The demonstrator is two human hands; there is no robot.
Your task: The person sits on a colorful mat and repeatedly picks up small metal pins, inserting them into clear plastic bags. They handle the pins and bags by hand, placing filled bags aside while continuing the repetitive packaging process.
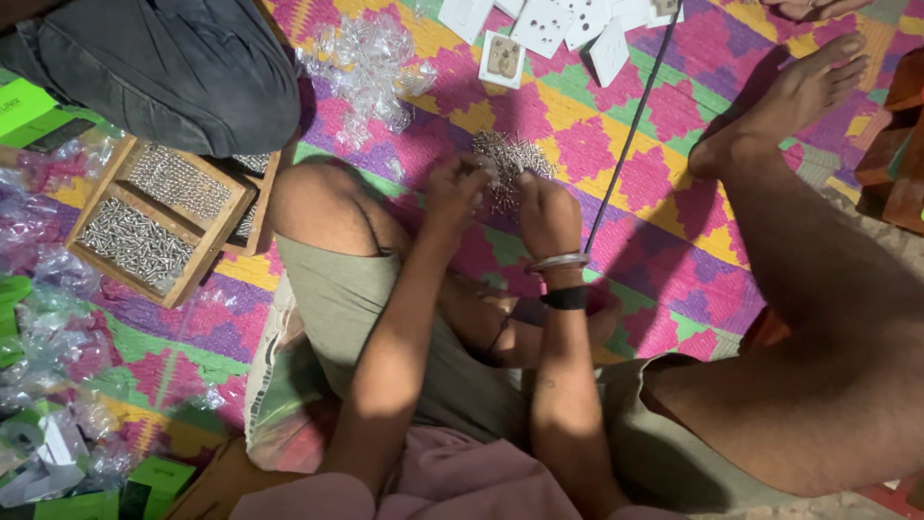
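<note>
From the head camera, the left hand [454, 193] and the right hand [547, 214] sit close together at the near edge of a pile of small screws [510, 159] on the mat. The fingers of both hands are curled in tight, likely pinching screws (too small to tell for sure). At the left, a wooden tray [207, 231] keeps more screws sorted. The bright woven mat [616, 144] covers the floor, with clear little bags [366, 67] and white switch plates [544, 27] farther off.
</note>
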